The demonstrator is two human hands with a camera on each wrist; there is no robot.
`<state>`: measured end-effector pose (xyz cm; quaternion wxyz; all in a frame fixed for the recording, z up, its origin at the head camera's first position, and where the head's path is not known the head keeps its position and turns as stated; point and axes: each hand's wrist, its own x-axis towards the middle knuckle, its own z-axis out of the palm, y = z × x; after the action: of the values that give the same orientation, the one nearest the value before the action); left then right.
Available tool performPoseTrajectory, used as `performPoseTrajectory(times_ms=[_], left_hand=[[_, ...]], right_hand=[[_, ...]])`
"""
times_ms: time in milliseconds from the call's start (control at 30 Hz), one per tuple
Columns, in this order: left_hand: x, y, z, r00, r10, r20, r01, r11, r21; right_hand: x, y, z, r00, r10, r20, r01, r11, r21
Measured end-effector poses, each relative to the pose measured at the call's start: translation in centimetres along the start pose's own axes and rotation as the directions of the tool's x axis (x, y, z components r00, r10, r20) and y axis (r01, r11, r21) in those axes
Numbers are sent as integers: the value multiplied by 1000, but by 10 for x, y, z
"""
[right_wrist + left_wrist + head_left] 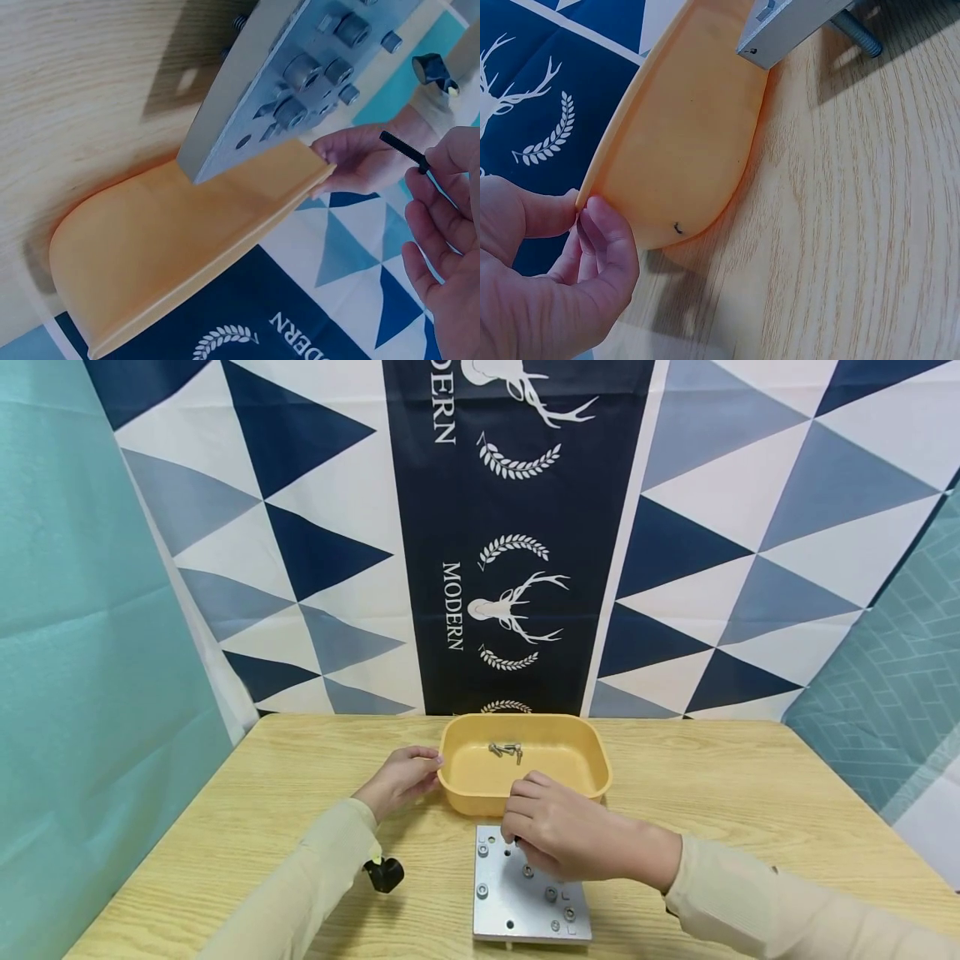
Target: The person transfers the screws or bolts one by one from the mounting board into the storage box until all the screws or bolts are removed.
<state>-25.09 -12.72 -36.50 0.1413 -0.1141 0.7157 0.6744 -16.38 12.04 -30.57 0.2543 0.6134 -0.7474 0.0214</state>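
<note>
My left hand (pixel 401 774) pinches the left rim of a yellow plastic bin (pixel 468 772) between thumb and fingers, as the left wrist view also shows. Several small metal screws (pixel 507 749) lie on the bin's floor. In the right wrist view, my right hand (pixel 454 225) pinches a dark threaded screw (pixel 403 151) by its head, shank pointing outward. The head view places that hand over the far end of a silver metal plate (pixel 498 914), where it hides part of the plate. Socket-head screws (pixel 303 72) sit in some of the plate's holes; other holes are bare.
Beneath everything is a wood-grain table (pixel 300 793). The plate stands raised, with a threaded post (pixel 859 34) under it. A black wrist camera (pixel 385 874) hangs at the left forearm. Behind the bin rises a patterned cloth (pixel 517 543).
</note>
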Motion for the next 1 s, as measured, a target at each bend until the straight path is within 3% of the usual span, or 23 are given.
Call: performPoseTrajectory(times_ms=[1000], left_hand=[[-2,1,-2,1000,3,13,-3,1000,2]], right_hand=[[-3,48,8,997,75,21,-74,997,-9]])
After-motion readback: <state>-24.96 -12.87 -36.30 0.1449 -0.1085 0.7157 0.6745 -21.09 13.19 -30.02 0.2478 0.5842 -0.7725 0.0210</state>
